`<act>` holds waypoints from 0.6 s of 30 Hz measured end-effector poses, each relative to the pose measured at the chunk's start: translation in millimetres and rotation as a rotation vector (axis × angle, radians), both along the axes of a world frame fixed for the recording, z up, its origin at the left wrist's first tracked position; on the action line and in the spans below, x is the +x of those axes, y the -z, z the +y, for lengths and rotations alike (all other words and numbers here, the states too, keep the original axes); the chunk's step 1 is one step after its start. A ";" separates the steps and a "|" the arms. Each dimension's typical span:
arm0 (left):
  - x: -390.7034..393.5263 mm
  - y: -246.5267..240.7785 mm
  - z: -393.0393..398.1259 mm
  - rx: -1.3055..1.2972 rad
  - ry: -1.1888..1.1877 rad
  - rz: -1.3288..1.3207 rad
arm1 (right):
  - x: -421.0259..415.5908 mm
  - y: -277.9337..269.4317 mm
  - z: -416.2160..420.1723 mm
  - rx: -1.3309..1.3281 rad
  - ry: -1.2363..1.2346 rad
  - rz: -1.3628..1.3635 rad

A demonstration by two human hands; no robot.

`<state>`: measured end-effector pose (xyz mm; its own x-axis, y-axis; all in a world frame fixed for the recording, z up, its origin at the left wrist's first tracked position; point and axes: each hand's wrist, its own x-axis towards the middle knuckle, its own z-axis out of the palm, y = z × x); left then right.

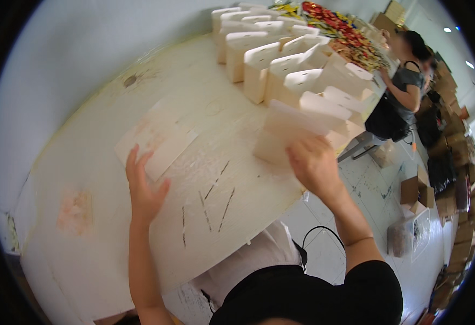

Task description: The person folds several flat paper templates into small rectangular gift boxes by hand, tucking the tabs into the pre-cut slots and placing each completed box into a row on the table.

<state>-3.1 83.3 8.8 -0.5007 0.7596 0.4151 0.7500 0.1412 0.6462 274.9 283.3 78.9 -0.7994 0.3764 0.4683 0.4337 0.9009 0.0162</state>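
My left hand (146,187) is over the near-left edge of a flat, pale square panel (160,138) with orange-brown smudges. Its fingers are spread and nothing is in them; whether a fingertip touches the panel is unclear. My right hand (314,164), slightly blurred, has its fingers curled at the near right edge of a pale open box (276,138) with a raised back panel. That box stands at the near end of rows of similar pale boxes (255,77), whose tall rounded backs have small slots. My fingertips there are hidden behind the hand.
Dark dashed marks (219,183) and an orange stain (75,213) are on the white table (111,260). Red and yellow decorations (339,32) lie at its far end, where another person (408,85) stands. On the floor are an open carton (416,191), a clear plastic bin (410,235) and stacked cartons.
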 end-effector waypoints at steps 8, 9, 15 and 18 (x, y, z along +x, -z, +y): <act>65.2 -6.9 5.0 0.485 0.400 -0.975 | -51.5 -13.0 -46.8 -1.248 -0.288 0.447; 64.5 -3.3 1.3 0.563 0.413 -1.049 | -58.8 -6.6 -48.3 -1.383 -0.305 0.458; 61.5 -14.6 -25.4 0.466 0.136 -0.895 | -94.3 18.6 -62.9 -1.327 -0.279 0.326; 62.9 -25.0 -28.4 0.371 0.068 -0.852 | -106.0 37.3 -66.7 -1.489 -0.322 0.503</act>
<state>59.8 54.9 33.7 -0.7076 0.6904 0.1502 0.0009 -0.2116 0.9774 168.9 216.6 41.5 -0.8171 0.5704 0.0834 -0.0782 0.0338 -0.9964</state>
